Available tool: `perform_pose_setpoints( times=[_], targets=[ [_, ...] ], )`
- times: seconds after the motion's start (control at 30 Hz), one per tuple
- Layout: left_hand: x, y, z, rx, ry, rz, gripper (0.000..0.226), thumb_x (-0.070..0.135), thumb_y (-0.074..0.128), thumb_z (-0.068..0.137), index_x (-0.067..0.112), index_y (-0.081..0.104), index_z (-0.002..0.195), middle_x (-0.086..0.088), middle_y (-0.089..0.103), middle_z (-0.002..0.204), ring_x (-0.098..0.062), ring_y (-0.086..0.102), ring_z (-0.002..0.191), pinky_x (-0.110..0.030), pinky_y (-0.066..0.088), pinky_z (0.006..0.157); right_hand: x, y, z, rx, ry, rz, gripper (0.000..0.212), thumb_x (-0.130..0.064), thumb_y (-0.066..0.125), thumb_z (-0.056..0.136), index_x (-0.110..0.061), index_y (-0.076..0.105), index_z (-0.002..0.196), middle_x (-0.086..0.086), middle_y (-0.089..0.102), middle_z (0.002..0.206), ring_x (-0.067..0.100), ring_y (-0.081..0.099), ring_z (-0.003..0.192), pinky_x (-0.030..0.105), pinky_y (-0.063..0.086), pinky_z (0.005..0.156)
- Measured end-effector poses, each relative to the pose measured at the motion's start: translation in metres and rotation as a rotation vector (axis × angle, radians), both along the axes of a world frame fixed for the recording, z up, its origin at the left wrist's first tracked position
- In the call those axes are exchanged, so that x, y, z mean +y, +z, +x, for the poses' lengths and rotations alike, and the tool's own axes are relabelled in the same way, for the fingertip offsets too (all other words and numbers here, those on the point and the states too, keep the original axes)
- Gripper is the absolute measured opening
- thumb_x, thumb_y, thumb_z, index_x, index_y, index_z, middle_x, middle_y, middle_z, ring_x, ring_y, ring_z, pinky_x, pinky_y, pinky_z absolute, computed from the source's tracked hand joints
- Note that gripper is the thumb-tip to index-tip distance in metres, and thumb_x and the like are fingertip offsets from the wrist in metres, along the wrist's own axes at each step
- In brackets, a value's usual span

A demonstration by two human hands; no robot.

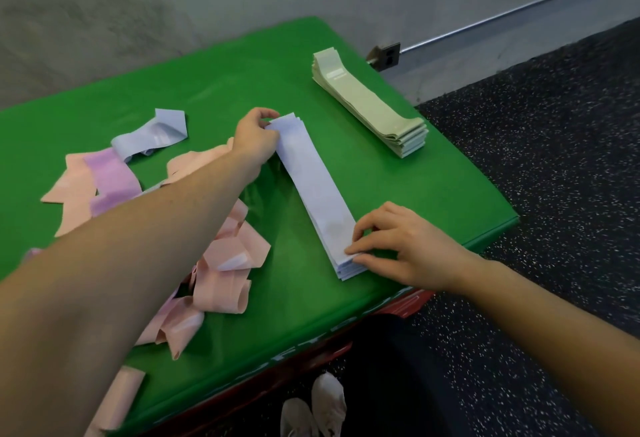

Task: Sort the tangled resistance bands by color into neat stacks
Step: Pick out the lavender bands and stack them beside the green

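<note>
Green vinyl covers the surface (214, 90) I am working over, and on it a stack of pale lilac-blue bands (313, 190) lies flat, running from the middle toward the near edge. My left hand (254, 140) pinches the far end of that stack, thumb and fingers curled round its top layers; my right hand (398, 246) rests on the near end, fingertips pressing the corner while the thumb tucks against the edge. Well apart, by the far right corner, a finished stack of sage-green bands (369, 109) sits squared up. My left forearm crosses over the unsorted heap and hides part of it: pink bands (221, 256) twisted and looped beneath the arm, a purple band (110, 180) lying over more pink ones at the left, and one loose lilac-blue band (154, 135) curled beyond them. Past the near edge I see white shoes (313, 409) on speckled black flooring (554, 159), and a grey wall (138, 3) behind.
</note>
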State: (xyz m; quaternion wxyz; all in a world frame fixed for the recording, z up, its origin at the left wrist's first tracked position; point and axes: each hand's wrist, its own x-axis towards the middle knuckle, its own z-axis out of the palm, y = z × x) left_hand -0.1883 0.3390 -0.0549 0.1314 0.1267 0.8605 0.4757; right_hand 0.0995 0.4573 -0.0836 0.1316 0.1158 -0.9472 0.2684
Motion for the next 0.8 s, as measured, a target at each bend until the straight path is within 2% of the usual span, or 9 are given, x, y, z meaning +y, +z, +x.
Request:
perform_pose_setpoints(
  times=[0.2,0.3,0.37,0.43,0.5,0.6,0.67,0.73,0.8],
  targets=[
    [-0.001,-0.006,-0.007,0.125,-0.010,-0.008,0.036,0.000,0.053,0.092,0.017,0.066,0.120,0.002,0.061,0.113,0.001,0.053,0.074,-0.011,0.044,0.063,0.002,-0.009,0.001,0.043,-0.009,-0.062,0.019,-0.036,0.066,0.095,-0.026,0.075,0.109,-0.008,0.063,0.102,0.015,0.058,0.089,0.039,0.049,0.079],
    [0.004,-0.002,-0.006,0.223,-0.038,-0.053,0.028,0.008,0.057,0.094,0.021,0.068,0.117,0.003,0.062,0.120,-0.005,0.056,0.079,-0.021,0.047,0.075,0.002,-0.010,0.000,0.041,-0.017,-0.084,0.018,-0.036,0.068,0.093,-0.027,0.075,0.106,-0.009,0.063,0.101,0.014,0.058,0.089,0.040,0.049,0.078],
    [0.005,-0.003,-0.007,0.291,-0.052,-0.138,0.026,0.010,0.057,0.096,0.021,0.067,0.118,0.001,0.056,0.129,-0.011,0.055,0.096,-0.025,0.043,0.082,0.002,-0.010,0.000,0.030,-0.011,-0.074,0.018,-0.037,0.068,0.092,-0.028,0.076,0.106,-0.010,0.062,0.100,0.012,0.056,0.089,0.039,0.049,0.079],
    [0.006,-0.005,-0.010,0.276,-0.090,-0.181,0.038,0.004,0.052,0.095,0.018,0.060,0.130,0.001,0.054,0.137,-0.011,0.052,0.103,-0.023,0.039,0.083,0.003,-0.009,0.001,0.028,-0.007,-0.056,0.020,-0.039,0.066,0.094,-0.028,0.076,0.108,-0.009,0.062,0.101,0.010,0.053,0.090,0.037,0.048,0.080],
    [0.007,-0.005,-0.009,0.237,-0.149,-0.205,0.047,0.002,0.048,0.095,0.018,0.054,0.139,-0.001,0.056,0.138,-0.017,0.058,0.106,-0.028,0.045,0.086,0.005,-0.008,0.003,0.042,-0.004,-0.032,0.022,-0.040,0.065,0.095,-0.028,0.077,0.110,-0.008,0.061,0.103,0.008,0.049,0.090,0.034,0.047,0.081],
    [0.010,-0.003,-0.006,0.239,-0.179,-0.293,0.047,0.001,0.043,0.098,0.018,0.057,0.138,-0.003,0.057,0.141,-0.034,0.059,0.120,-0.043,0.048,0.100,0.007,-0.008,0.003,0.074,-0.004,0.023,0.022,-0.038,0.065,0.095,-0.027,0.077,0.110,-0.005,0.060,0.099,0.011,0.049,0.087,0.035,0.048,0.076],
    [0.011,-0.004,-0.008,0.260,-0.188,-0.295,0.051,-0.001,0.042,0.096,0.016,0.053,0.143,-0.004,0.054,0.143,-0.033,0.057,0.124,-0.043,0.045,0.105,0.006,-0.007,0.000,0.076,-0.001,0.035,0.021,-0.037,0.066,0.095,-0.026,0.077,0.110,-0.005,0.061,0.095,0.013,0.052,0.085,0.037,0.048,0.073],
    [0.012,-0.005,-0.011,0.289,-0.225,-0.288,0.058,-0.001,0.042,0.096,0.015,0.043,0.151,-0.005,0.051,0.140,-0.026,0.059,0.112,-0.037,0.049,0.096,0.004,-0.005,-0.003,0.074,0.007,0.008,0.020,-0.037,0.067,0.095,-0.026,0.076,0.109,-0.006,0.062,0.093,0.013,0.054,0.084,0.038,0.049,0.073],
    [0.013,-0.006,-0.012,0.329,-0.274,-0.350,0.051,0.003,0.042,0.099,0.015,0.045,0.149,-0.007,0.047,0.141,-0.024,0.058,0.103,-0.029,0.048,0.082,0.004,-0.003,-0.004,0.072,0.020,0.009,0.018,-0.039,0.068,0.093,-0.027,0.076,0.105,-0.007,0.062,0.092,0.013,0.053,0.084,0.038,0.048,0.073]
  ],
)
